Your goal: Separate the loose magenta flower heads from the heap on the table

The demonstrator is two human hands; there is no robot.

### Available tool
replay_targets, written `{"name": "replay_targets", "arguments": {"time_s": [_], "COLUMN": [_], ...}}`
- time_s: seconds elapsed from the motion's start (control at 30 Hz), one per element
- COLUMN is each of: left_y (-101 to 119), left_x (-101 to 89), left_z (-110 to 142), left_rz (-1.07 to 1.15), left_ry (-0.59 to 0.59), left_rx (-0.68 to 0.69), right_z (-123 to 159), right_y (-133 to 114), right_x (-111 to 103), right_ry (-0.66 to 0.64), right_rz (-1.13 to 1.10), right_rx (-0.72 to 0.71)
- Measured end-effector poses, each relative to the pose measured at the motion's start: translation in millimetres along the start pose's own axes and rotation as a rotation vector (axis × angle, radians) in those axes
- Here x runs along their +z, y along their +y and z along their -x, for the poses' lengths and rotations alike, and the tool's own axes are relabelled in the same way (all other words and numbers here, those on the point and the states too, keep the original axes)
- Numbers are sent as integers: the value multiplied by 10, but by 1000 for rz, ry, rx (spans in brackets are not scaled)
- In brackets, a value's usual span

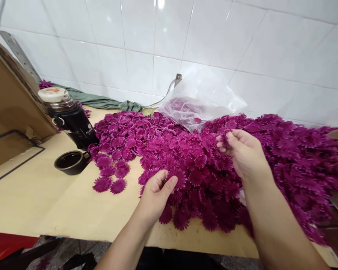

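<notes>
A large heap of purple artificial flowers [197, 161], flat with toothed petals, spreads across the tabletop. My left hand [157, 193] is closed at the near side of the heap, with one purple flower [178, 179] pinched between thumb and fingers. Higher and to the right, my right hand [243, 152] is held above the heap in a pinch. Something purple shows at its fingertips, looking like another flower, partly covered by the fingers. Several flowers [118, 185] lie spread out to the left of the main heap.
A black thermos [73, 123] with a white lid and a dark cup [71, 162] stand left of the heap. Behind it, a clear plastic bag [205, 97] rests against the tiled wall. Cardboard [14, 101] rises at the left; green cloth [101, 98] lies along the back.
</notes>
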State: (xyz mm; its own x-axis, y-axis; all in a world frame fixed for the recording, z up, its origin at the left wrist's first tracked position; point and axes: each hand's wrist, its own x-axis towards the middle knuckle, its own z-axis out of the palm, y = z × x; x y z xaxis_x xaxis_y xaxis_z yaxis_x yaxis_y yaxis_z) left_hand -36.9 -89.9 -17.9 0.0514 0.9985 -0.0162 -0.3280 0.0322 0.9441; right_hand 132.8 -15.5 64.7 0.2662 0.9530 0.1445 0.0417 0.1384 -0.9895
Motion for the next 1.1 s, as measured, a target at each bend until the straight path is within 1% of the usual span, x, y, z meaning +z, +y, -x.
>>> {"name": "replay_targets", "arguments": {"time_s": [0.1,0.13,0.17,0.27,0.33,0.37,0.43,0.53,0.63,0.73,0.83,1.0,1.1], "left_y": [27,43,58,85,84,81,74,67,60,56,63,86,94], "left_x": [33,53,71,80,51,33,6,5,18,5,-21,-32,-27], "left_z": [-8,-17,-25,-32,-25,-20,-11,-3,-5,-8,-6,-8,-18], "left_rz": [74,98,120,144,141,139,139,152,170,160,138,135,157], "left_ry": [-28,-44,-55,-31,8,24,36,19,7,32,49,38,33], "left_rx": [-6,-2,-1,-8,-10,-12,-18,-27,-25,-19,-19,-15,-12], "right_z": [125,187,246,363,396,407,427,458,478,483,481,463,435], "right_y": [17,37,63,142,181,196,224,262,269,216,129,63,82], "right_x": [0,35,78,184,202,196,171,142,141,150,141,68,2], "right_ry": [-327,-402,-435,-433,-455,-474,-508,-532,-523,-530,-538,-535,-589], "right_rz": [-171,-234,-300,-476,-550,-571,-576,-516,-492,-509,-461,-390,-367], "right_rx": [188,266,342,550,626,630,586,514,517,551,555,471,445]}}
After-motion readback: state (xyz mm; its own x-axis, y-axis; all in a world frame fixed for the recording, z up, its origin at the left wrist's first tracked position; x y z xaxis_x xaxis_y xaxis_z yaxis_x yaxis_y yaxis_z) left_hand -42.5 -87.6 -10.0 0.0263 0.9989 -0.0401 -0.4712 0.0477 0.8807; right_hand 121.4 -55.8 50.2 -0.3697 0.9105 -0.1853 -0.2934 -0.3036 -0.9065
